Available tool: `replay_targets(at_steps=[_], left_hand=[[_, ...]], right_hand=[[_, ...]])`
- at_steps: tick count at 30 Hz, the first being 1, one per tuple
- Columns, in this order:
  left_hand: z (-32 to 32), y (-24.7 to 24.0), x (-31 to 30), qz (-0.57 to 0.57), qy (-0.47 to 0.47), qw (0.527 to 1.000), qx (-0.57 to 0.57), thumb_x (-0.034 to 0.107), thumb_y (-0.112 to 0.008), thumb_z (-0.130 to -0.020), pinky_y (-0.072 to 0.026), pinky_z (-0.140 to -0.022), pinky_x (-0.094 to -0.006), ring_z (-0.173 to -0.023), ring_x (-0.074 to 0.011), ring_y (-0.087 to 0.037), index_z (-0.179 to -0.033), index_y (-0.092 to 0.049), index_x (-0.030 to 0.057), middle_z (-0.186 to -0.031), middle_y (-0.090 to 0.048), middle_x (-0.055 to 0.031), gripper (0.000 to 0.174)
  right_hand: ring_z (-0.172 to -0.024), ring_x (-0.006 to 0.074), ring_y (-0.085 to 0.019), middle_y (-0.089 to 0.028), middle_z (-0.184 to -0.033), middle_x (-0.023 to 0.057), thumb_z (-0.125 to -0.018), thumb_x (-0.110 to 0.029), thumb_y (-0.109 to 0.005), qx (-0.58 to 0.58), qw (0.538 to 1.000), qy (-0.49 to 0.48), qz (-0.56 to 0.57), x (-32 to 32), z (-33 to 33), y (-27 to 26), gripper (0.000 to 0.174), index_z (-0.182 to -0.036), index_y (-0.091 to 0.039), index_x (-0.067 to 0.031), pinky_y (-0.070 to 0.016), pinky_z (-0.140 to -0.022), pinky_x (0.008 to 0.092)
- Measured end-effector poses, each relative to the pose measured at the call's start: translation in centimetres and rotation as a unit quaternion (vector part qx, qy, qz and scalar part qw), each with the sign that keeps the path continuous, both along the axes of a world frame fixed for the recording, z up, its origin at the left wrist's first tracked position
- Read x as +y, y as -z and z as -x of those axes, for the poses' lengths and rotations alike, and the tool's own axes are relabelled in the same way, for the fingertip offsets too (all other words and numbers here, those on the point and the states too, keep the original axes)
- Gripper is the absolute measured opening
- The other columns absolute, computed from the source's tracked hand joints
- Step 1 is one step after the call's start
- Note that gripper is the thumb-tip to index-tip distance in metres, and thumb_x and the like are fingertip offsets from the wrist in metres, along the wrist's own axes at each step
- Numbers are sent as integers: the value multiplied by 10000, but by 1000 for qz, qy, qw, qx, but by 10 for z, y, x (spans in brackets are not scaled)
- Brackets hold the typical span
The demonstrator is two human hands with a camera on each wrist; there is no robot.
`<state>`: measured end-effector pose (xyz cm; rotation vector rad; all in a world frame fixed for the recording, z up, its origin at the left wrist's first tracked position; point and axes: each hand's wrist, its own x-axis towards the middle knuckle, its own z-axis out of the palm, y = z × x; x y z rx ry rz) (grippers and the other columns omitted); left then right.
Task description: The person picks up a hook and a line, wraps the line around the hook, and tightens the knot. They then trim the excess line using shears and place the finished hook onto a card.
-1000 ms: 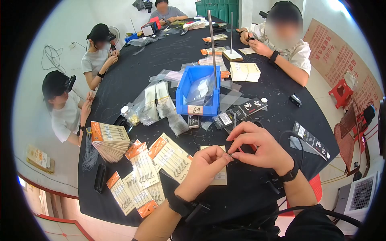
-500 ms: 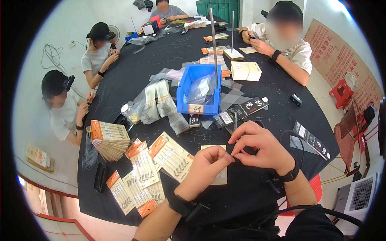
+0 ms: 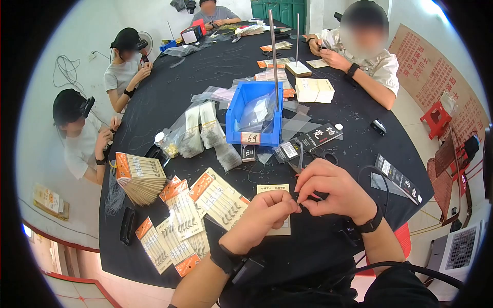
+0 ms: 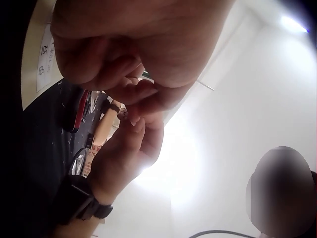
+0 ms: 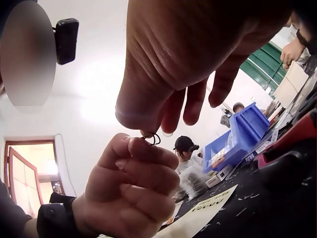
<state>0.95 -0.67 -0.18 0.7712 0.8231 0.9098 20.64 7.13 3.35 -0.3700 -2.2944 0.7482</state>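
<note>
Small dark curved fish hooks (image 5: pixel 154 140) show between my fingertips in the right wrist view. My left hand (image 3: pixel 269 213) pinches them between thumb and forefinger, its other fingers curled in. From the right, my right hand (image 3: pixel 334 190) brings thumb and forefinger together at the same spot, fingertips meeting the left ones. In the head view the hooks are mostly hidden by the fingers. Below both hands lies a cream card (image 3: pixel 273 189) with printed text. To the left are hook cards (image 3: pixel 218 200) with orange tops and rows of hooks.
A blue bin (image 3: pixel 252 138) holding plastic bags stands beyond the hands, near a metal rod (image 3: pixel 273 56). Scissors (image 3: pixel 298 165) and black packets (image 3: pixel 321 136) lie ahead of my right hand. A fanned card stack (image 3: pixel 141 177) and a jar (image 3: pixel 165 143) are leftward. Other people sit around the table.
My left hand has turned, its fingers curling in more. My right hand has shifted slightly and tilted, fingertips still beside the left ones. More of the scissors now shows.
</note>
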Motion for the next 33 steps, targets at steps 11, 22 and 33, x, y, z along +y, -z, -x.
replay_targets(at_steps=[11,22,33], left_hand=[[1,0,1,-10,-30,999,4,156,-594,-900,-228,-484,-185,-542,-2,-323,-850,-608,53,-795,-582,26,115],[0,-3,0,-32,-36,999,-21,177,-615,-908,-242,-499,-179,-560,-7,-332,-841,-602,64,-811,-596,21,132],[0,-2,1,-39,-24,999,-27,173,-618,-911,-241,-502,-179,-562,-1,-327,-831,-597,65,-848,-611,4,136]], right_hand=[[-840,230,-593,-615,-889,41,-665,-6,-704,17,999,21,23,3,-3,-6,192,-831,-637,-74,-482,-727,318],[-853,230,-597,-612,-898,61,-694,-18,-737,-10,1000,-1,26,2,-3,-5,164,-843,-699,-76,-483,-759,333],[-801,226,-593,-615,-859,35,-680,-21,-730,19,1000,-2,-4,2,-2,-5,161,-819,-667,-70,-478,-697,320]])
